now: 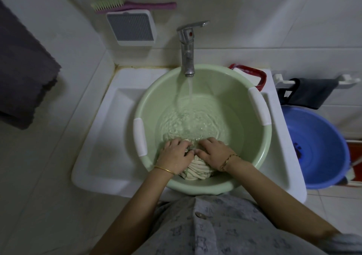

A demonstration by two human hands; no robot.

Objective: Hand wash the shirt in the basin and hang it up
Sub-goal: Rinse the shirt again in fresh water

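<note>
A pale green basin (150, 98) with white handle pads sits in the white sink, partly filled with rippling water. A cream shirt (197, 169) lies bunched against the basin's near wall, mostly under my hands. My left hand (176, 155) and my right hand (213, 153) sit side by side on the bunched cloth, fingers curled into it at the water's edge. Water runs from the metal tap (188, 45) into the basin.
The white sink (101, 137) fills the corner between tiled walls. A red soap dish (252, 74) stands behind the basin at right. A blue bucket (321, 149) sits on the floor to the right, under a rail with a dark cloth (309, 92). A brush (121, 5) and grey towel (21, 74) hang on the walls.
</note>
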